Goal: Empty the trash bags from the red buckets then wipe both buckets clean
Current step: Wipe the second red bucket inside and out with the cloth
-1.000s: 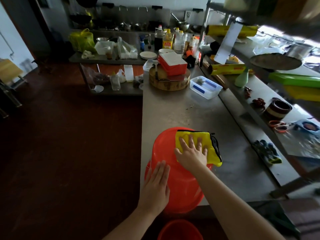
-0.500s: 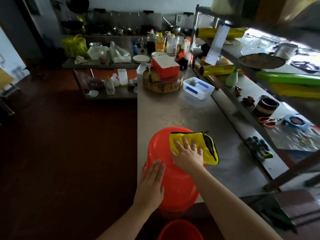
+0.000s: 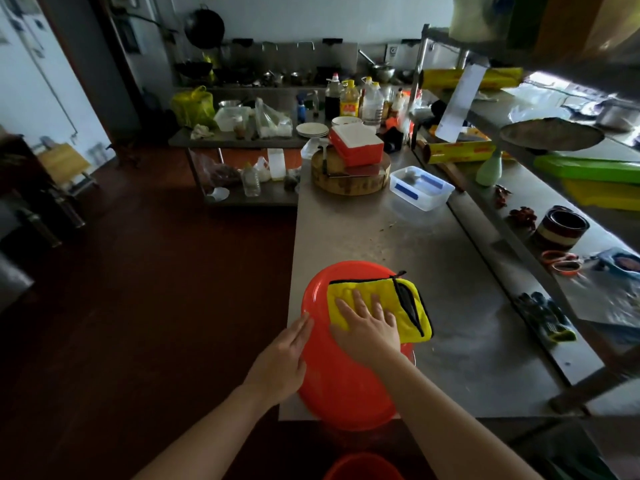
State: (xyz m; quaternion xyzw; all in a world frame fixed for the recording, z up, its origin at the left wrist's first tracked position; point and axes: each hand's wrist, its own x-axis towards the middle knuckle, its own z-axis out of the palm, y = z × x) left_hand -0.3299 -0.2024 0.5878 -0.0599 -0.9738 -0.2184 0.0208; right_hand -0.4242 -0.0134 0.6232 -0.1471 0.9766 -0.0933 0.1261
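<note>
From what I see: right hand [image 3: 367, 329] has dragged the yellow black-edged cloth [image 3: 379, 291] back toward the person across the upturned red plastic bucket [image 3: 346, 386], so more bare base shows past it. Left hand [image 3: 280, 358] slid outward, off the wall face to the bucket's left edge. Head view shifted slightly.

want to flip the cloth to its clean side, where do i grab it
Pinch the cloth by its right edge, coming from the right. That folded, black-trimmed edge sticks out past the right hand and seems to overhang the upturned bucket, so fingers can likely slip under; the rest lies pressed flat.
</note>
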